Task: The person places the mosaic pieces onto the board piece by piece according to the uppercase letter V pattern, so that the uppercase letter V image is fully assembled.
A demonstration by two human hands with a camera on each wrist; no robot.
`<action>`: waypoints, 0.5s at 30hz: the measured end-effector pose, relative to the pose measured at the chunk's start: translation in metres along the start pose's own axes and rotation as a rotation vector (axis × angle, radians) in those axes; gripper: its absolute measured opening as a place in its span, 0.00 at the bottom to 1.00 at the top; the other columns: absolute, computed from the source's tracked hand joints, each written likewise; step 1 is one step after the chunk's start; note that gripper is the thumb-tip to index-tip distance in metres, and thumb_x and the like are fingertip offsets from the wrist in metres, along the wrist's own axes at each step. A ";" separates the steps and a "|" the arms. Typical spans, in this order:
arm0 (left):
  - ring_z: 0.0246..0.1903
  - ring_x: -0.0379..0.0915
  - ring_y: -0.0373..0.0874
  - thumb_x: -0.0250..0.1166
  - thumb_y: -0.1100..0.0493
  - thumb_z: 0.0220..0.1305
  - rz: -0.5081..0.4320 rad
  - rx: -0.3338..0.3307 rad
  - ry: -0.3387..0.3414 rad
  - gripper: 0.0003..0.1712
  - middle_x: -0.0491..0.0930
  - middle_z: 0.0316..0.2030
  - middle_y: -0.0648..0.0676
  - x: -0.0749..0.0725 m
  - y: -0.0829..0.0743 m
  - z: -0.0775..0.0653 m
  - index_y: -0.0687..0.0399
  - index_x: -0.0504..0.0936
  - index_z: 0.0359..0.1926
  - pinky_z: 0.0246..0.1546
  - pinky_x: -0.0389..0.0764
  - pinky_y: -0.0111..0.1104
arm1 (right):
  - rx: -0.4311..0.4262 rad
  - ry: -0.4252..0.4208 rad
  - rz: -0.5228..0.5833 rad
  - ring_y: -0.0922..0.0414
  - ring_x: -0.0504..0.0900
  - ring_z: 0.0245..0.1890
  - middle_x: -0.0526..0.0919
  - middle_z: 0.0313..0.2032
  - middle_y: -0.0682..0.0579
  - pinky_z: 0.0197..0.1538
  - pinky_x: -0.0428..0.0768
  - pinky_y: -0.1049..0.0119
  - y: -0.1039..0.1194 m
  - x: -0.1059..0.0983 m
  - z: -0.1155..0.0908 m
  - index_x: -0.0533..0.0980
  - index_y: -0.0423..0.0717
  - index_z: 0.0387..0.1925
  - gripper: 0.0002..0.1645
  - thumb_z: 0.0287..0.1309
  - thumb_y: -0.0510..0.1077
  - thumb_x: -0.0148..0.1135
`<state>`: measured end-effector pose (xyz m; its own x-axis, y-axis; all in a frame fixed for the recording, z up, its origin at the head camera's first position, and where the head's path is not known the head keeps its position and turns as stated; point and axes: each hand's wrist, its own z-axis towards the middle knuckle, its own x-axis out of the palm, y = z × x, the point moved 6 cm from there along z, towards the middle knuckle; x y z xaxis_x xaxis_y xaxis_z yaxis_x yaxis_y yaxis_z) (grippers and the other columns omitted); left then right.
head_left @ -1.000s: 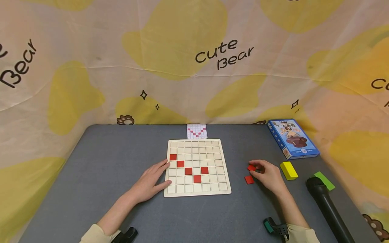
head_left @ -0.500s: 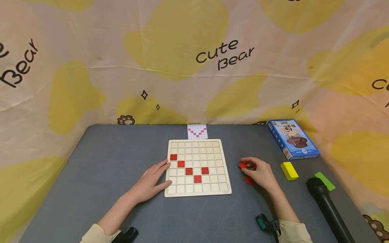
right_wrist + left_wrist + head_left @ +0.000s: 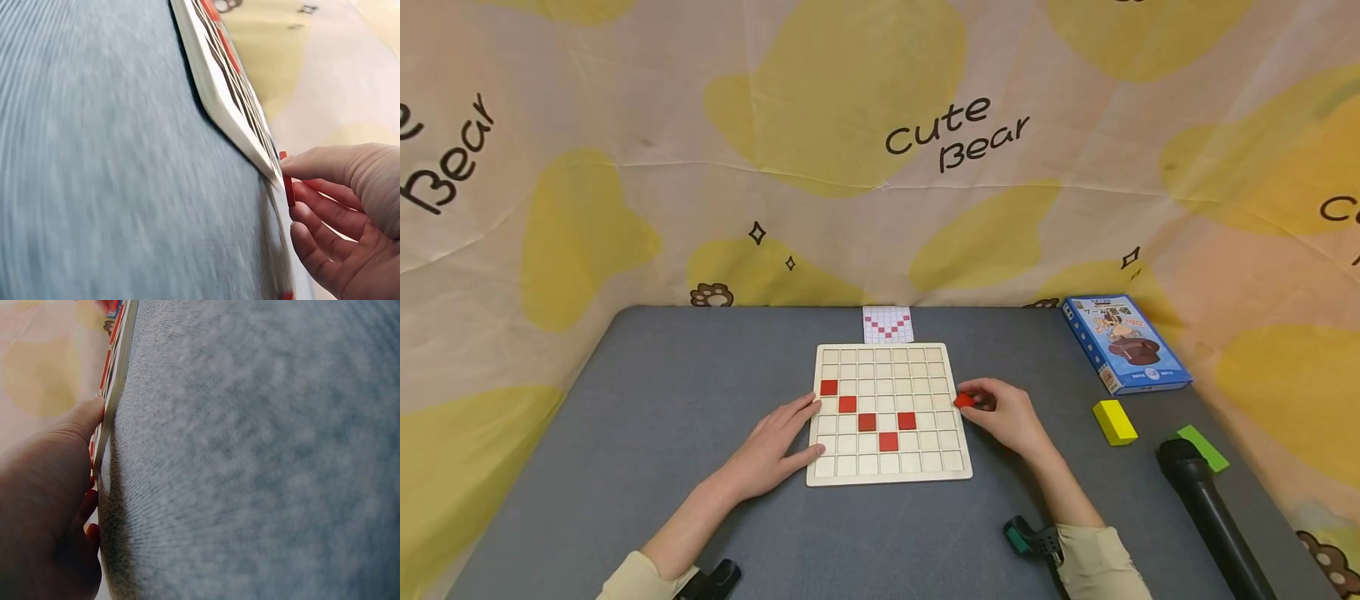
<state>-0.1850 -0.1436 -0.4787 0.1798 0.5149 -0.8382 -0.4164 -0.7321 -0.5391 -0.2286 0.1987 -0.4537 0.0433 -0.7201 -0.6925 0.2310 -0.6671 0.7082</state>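
Note:
A cream grid board [image 3: 842,363] lies in the middle of the table, with several red square tiles [image 3: 867,422] set in its cells. My left hand [image 3: 763,457] rests on the board's left edge, thumb and fingertips touching its rim. My right hand [image 3: 1009,417] pinches a loose red tile [image 3: 964,401] between thumb and fingers beside the board's right edge. In the right wrist view the pinched tile [image 3: 289,190] stands on edge near the board's corner. A bit of red [image 3: 287,295] shows at the bottom there, too little to identify.
Behind the board lies a pattern card [image 3: 887,325] with a red V of squares. To the right are a blue box [image 3: 1126,343], a yellow block [image 3: 1115,422], a green piece [image 3: 1204,447] and a black microphone [image 3: 1206,508]. A printed cloth [image 3: 820,167] hangs behind the table.
My right hand has carried a red tile leftward to the board's right edge. The other loose tile, seen earlier by the hand, is out of sight in the head view. The left hand stays put.

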 end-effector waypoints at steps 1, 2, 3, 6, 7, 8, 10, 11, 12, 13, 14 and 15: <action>0.69 0.54 0.57 0.62 0.42 0.67 -0.002 -0.005 0.003 0.41 0.57 0.72 0.57 0.000 0.000 0.000 0.55 0.62 0.73 0.65 0.57 0.56 | -0.010 0.008 0.003 0.53 0.81 0.38 0.84 0.41 0.48 0.41 0.81 0.60 0.003 0.003 0.002 0.83 0.43 0.48 0.20 0.51 0.37 0.73; 0.69 0.54 0.57 0.62 0.42 0.66 -0.002 -0.007 0.004 0.41 0.57 0.72 0.57 0.000 0.000 0.000 0.55 0.62 0.73 0.65 0.57 0.56 | -0.018 0.012 0.001 0.54 0.81 0.38 0.84 0.41 0.49 0.41 0.80 0.60 0.005 0.006 0.003 0.83 0.43 0.47 0.20 0.50 0.37 0.74; 0.70 0.54 0.57 0.62 0.42 0.66 0.000 -0.009 0.006 0.41 0.57 0.72 0.57 0.000 0.000 0.000 0.55 0.62 0.73 0.65 0.57 0.56 | -0.027 0.017 -0.002 0.55 0.80 0.38 0.84 0.40 0.49 0.41 0.80 0.60 0.007 0.009 0.005 0.83 0.43 0.47 0.20 0.50 0.37 0.74; 0.70 0.54 0.57 0.62 0.42 0.66 0.008 -0.013 0.008 0.41 0.57 0.72 0.57 0.000 0.000 0.000 0.55 0.62 0.73 0.65 0.57 0.57 | -0.039 0.026 -0.008 0.56 0.79 0.35 0.84 0.38 0.51 0.39 0.78 0.62 0.013 0.015 0.009 0.83 0.45 0.47 0.19 0.49 0.37 0.75; 0.70 0.54 0.56 0.62 0.42 0.66 0.009 -0.018 0.011 0.41 0.57 0.72 0.57 0.000 0.000 0.001 0.55 0.62 0.73 0.65 0.57 0.56 | -0.042 0.030 -0.007 0.57 0.78 0.34 0.84 0.37 0.51 0.38 0.78 0.62 0.014 0.017 0.010 0.84 0.45 0.46 0.19 0.49 0.37 0.75; 0.70 0.54 0.56 0.62 0.42 0.66 0.012 -0.019 0.011 0.42 0.57 0.72 0.57 0.000 0.000 0.001 0.55 0.62 0.73 0.65 0.57 0.56 | -0.046 0.035 -0.004 0.57 0.78 0.33 0.83 0.37 0.52 0.38 0.77 0.63 0.016 0.019 0.011 0.84 0.46 0.46 0.19 0.49 0.37 0.74; 0.70 0.54 0.56 0.62 0.42 0.66 0.015 -0.022 0.012 0.42 0.57 0.72 0.56 0.000 0.001 0.001 0.55 0.61 0.73 0.65 0.57 0.56 | -0.061 0.046 0.001 0.58 0.76 0.31 0.82 0.35 0.52 0.36 0.75 0.65 0.021 0.022 0.013 0.84 0.46 0.46 0.19 0.49 0.37 0.74; 0.70 0.54 0.56 0.62 0.41 0.66 0.013 -0.023 0.012 0.42 0.57 0.72 0.56 0.000 0.000 0.001 0.54 0.61 0.73 0.65 0.57 0.56 | -0.073 0.052 0.000 0.58 0.75 0.31 0.82 0.34 0.53 0.35 0.74 0.66 0.023 0.024 0.014 0.84 0.46 0.46 0.19 0.49 0.37 0.74; 0.70 0.54 0.56 0.62 0.41 0.66 0.013 -0.022 0.012 0.42 0.57 0.72 0.56 0.000 0.000 0.001 0.54 0.61 0.73 0.65 0.57 0.56 | -0.089 0.056 0.000 0.58 0.75 0.30 0.82 0.34 0.53 0.35 0.73 0.66 0.025 0.026 0.015 0.84 0.46 0.46 0.19 0.49 0.36 0.74; 0.70 0.54 0.56 0.62 0.41 0.66 0.014 -0.021 0.012 0.42 0.57 0.72 0.56 0.000 0.000 0.000 0.54 0.61 0.73 0.65 0.57 0.56 | -0.107 0.060 -0.004 0.58 0.74 0.30 0.81 0.33 0.53 0.34 0.72 0.66 0.027 0.027 0.015 0.83 0.46 0.46 0.19 0.49 0.36 0.74; 0.70 0.54 0.56 0.62 0.41 0.66 0.013 -0.021 0.012 0.42 0.57 0.72 0.56 0.000 0.000 0.000 0.54 0.61 0.73 0.65 0.57 0.56 | -0.123 0.063 -0.005 0.58 0.74 0.30 0.81 0.34 0.53 0.34 0.72 0.67 0.029 0.029 0.016 0.83 0.45 0.46 0.19 0.50 0.36 0.73; 0.70 0.54 0.56 0.62 0.41 0.66 0.012 -0.019 0.011 0.42 0.57 0.72 0.56 0.000 0.000 0.000 0.54 0.61 0.73 0.65 0.57 0.56 | -0.136 0.067 -0.003 0.58 0.74 0.29 0.81 0.34 0.53 0.34 0.73 0.67 0.031 0.030 0.016 0.83 0.45 0.46 0.19 0.50 0.35 0.73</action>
<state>-0.1852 -0.1439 -0.4786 0.1846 0.5010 -0.8455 -0.4014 -0.7469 -0.5302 -0.2360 0.1536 -0.4506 0.1058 -0.7007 -0.7055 0.3601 -0.6343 0.6841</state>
